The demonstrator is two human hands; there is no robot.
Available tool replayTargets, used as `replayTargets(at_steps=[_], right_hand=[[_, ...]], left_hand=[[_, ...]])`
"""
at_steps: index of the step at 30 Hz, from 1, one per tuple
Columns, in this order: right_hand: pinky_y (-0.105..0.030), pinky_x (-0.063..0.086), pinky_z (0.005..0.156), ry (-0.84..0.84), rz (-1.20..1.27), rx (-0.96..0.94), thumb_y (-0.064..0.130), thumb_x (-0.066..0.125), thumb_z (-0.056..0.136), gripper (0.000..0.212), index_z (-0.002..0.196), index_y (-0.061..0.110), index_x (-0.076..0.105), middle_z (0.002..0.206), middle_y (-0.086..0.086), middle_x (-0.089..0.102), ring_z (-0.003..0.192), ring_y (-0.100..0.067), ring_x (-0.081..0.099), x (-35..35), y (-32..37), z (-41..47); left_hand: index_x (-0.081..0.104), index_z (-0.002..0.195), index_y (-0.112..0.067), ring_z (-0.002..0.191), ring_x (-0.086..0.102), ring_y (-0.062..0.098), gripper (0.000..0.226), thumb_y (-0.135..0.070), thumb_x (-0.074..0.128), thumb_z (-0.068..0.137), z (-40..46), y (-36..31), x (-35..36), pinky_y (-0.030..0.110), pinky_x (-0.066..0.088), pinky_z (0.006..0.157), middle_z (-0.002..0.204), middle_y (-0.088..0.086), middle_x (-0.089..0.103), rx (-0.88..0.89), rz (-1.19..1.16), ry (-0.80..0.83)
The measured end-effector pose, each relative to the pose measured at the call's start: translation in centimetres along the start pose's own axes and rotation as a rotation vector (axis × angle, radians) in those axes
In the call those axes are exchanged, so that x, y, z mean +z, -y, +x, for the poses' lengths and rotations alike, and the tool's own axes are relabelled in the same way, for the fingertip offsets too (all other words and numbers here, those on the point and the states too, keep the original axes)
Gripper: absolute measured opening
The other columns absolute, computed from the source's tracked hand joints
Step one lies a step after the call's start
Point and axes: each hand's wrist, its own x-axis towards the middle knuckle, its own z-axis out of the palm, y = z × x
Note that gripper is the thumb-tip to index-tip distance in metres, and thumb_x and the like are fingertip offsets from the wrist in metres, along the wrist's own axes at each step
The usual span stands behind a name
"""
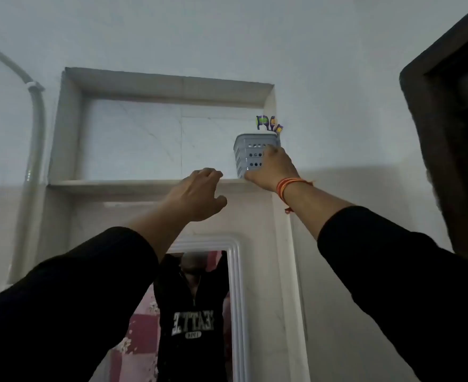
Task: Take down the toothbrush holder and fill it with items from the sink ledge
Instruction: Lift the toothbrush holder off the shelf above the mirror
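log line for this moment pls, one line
stage: taking holder down | right hand: gripping toothbrush holder on niche shelf | left hand: raised, empty, fingers curled | holder: toothbrushes inside

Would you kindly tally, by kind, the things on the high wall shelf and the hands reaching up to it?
Toothbrush holder: 1
Toothbrush heads showing above its rim: about 3, blurred
Hands: 2, the left hand and the right hand
Total: about 6

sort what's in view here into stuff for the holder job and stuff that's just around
For the job: toothbrush holder on the shelf; toothbrushes standing in it; right hand on it; left hand reaching.

Just around: mirror, pipe, dark door frame.
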Motion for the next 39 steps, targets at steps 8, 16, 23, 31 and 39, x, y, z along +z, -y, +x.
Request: replayTargets(at_steps=[8,16,23,31,39], right_hand=[[-0.044,0.047,0.102,-0.022,-0.033,0.089,0.048,0.078,0.071,0.105,0.149,0.013,0.018,0.144,-0.020,0.030,0.126,-0.036,0.044,4.5,-2.1,5.8],[-0.046,0.053,0.091,-0.168,0.051,0.181,0.057,0.084,0.055,0.130,0.151,0.011,0.011,0.135,-0.023,0.040,0.116,-0.037,0.052,6.7,-2.0,7.5],[-0.040,0.051,0.084,-0.110,0.168,0.194,0.066,0.082,0.048,0.138,0.153,0.011,0.010,0.135,-0.018,0.041,0.116,-0.036,0.055,4.0,-1.0,6.5],[-0.047,0.054,0.094,-0.037,0.329,0.170,0.052,0.086,0.043,0.122,0.141,0.017,0.021,0.128,-0.012,0.036,0.117,-0.037,0.051,-0.2,1.5,1.4],[-0.043,0.054,0.096,0.058,0.503,0.305,0.045,0.086,0.033,0.123,0.137,0.015,0.029,0.130,-0.010,0.046,0.116,-0.029,0.054,3.3,0.8,-11.9]], left_hand=[[0.000,0.168,-0.022,0.164,-0.009,0.021,0.092,-0.061,0.046,0.098,3.9,0.8,7.0,0.046,0.008,0.132,0.176,-0.005,-0.004,-0.086,0.056,0.113],[-0.006,0.167,-0.029,0.161,-0.022,0.014,0.098,-0.061,0.051,0.095,4.2,1.8,8.8,0.050,0.009,0.131,0.174,-0.015,-0.015,-0.076,0.017,0.063],[0.005,0.168,-0.028,0.162,-0.017,0.012,0.103,-0.049,0.068,0.090,3.8,1.4,7.4,0.041,0.012,0.130,0.175,-0.015,-0.006,-0.107,-0.154,0.113],[0.030,0.162,-0.024,0.152,0.039,0.026,0.081,-0.045,0.066,0.093,-1.3,1.7,4.2,0.040,0.035,0.119,0.167,0.001,0.036,-0.214,-0.313,0.095],[0.044,0.154,-0.021,0.138,0.055,0.025,0.068,-0.035,0.069,0.092,-13.4,1.7,6.0,0.044,0.047,0.113,0.156,0.004,0.051,-0.289,-0.541,0.185]])
